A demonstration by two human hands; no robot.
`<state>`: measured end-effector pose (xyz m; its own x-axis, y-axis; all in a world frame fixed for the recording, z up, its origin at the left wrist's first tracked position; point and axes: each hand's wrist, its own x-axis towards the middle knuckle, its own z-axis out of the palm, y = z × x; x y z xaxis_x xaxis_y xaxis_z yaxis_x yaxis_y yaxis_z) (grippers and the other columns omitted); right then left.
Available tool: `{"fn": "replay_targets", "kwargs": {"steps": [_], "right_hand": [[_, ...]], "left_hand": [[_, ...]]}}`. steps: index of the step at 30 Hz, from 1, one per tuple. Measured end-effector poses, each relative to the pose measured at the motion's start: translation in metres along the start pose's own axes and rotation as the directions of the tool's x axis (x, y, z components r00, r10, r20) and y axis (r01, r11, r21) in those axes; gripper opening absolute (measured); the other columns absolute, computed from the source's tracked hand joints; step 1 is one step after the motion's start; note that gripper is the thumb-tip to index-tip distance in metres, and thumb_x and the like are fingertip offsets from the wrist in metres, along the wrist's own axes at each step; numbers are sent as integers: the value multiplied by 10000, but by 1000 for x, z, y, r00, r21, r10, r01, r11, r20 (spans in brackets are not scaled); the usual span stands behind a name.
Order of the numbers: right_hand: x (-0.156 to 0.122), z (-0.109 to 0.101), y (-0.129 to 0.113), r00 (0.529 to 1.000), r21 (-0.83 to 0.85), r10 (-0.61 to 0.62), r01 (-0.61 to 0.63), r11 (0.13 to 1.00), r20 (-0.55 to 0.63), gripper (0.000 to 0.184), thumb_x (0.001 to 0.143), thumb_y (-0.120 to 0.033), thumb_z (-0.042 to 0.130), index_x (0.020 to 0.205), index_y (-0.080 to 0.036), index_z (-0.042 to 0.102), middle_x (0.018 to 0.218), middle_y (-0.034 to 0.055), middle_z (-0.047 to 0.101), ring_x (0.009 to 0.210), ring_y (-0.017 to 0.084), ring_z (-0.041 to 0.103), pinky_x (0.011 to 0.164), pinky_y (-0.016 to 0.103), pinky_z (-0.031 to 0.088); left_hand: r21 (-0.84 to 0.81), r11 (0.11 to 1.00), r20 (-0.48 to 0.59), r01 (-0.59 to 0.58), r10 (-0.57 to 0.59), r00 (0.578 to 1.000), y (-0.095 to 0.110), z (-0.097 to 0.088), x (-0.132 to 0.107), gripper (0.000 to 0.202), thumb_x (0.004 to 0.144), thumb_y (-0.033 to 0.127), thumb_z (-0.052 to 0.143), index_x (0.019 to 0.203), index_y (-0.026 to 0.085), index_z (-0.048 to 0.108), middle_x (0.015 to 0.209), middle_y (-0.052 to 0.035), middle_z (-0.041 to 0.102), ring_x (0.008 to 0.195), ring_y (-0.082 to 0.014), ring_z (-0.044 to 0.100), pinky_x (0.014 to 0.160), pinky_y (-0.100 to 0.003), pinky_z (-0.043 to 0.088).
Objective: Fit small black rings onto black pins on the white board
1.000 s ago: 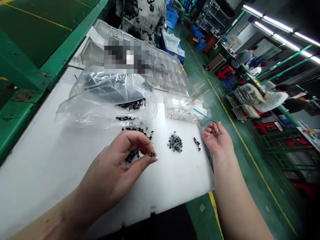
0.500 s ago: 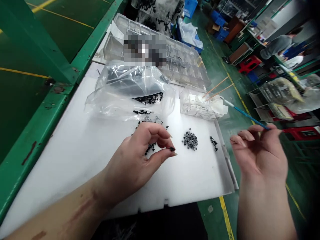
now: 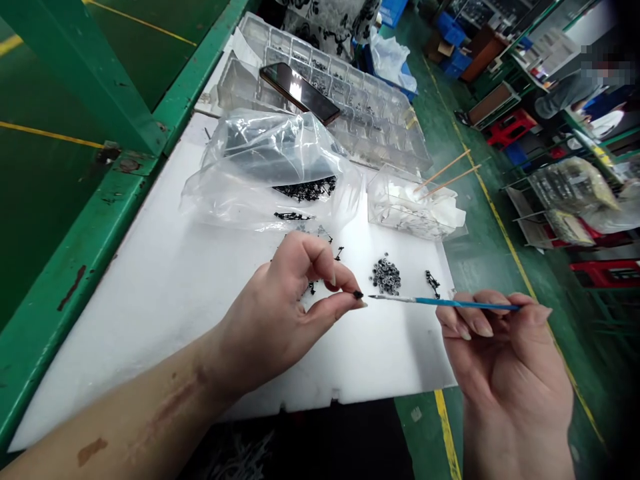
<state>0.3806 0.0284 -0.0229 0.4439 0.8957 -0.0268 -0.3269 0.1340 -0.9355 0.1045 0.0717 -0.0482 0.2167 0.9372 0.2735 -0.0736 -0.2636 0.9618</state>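
Note:
My left hand (image 3: 295, 310) pinches a small black part (image 3: 358, 295) between thumb and forefinger above the white table (image 3: 200, 280). In my right hand (image 3: 510, 347) is a thin blue paintbrush (image 3: 445, 303), held level near its back end. The brush's pale tip points left and lies just beside the black part; whether they touch I cannot tell. Behind the tip is a pile of small grey and black rings (image 3: 386, 275). A few black parts (image 3: 433, 284) lie to its right. More black pieces are partly hidden behind my left hand.
A clear plastic bag (image 3: 260, 150) holds many black parts (image 3: 313, 188). Beyond it stands a compartment tray (image 3: 370, 137) with a phone (image 3: 300, 93) on top. A clear box (image 3: 393, 213) contains white material and two wooden sticks (image 3: 450, 180). A green metal frame (image 3: 145, 193) borders the left side.
My right hand has moved left and turned the paintbrush from a raised slant to level, bringing its tip to the black part. My left hand keeps its pinch.

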Motion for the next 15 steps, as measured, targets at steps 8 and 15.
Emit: {"fn": "replay_targets", "kwargs": {"steps": [8, 15], "right_hand": [[1, -2, 4, 1000, 24, 27, -27, 999, 9, 280, 770, -352, 1042, 897, -243, 818, 785, -44, 622, 614, 75, 469, 532, 235, 490], [3, -3, 4, 1000, -5, 16, -16, 1000, 15, 280, 773, -347, 1039, 908, -239, 819, 812, -44, 636, 616, 66, 468, 540, 226, 508]], "left_hand": [[2, 999, 25, -36, 36, 999, -5, 0, -2, 455, 966, 64, 805, 1025, 301, 420, 972, 88, 797, 936, -167, 812, 873, -357, 642], [22, 999, 25, -35, 35, 999, -5, 0, -2, 448, 966, 78, 808, 1025, 305, 427, 968, 93, 789, 922, -172, 803, 866, -366, 639]]}}
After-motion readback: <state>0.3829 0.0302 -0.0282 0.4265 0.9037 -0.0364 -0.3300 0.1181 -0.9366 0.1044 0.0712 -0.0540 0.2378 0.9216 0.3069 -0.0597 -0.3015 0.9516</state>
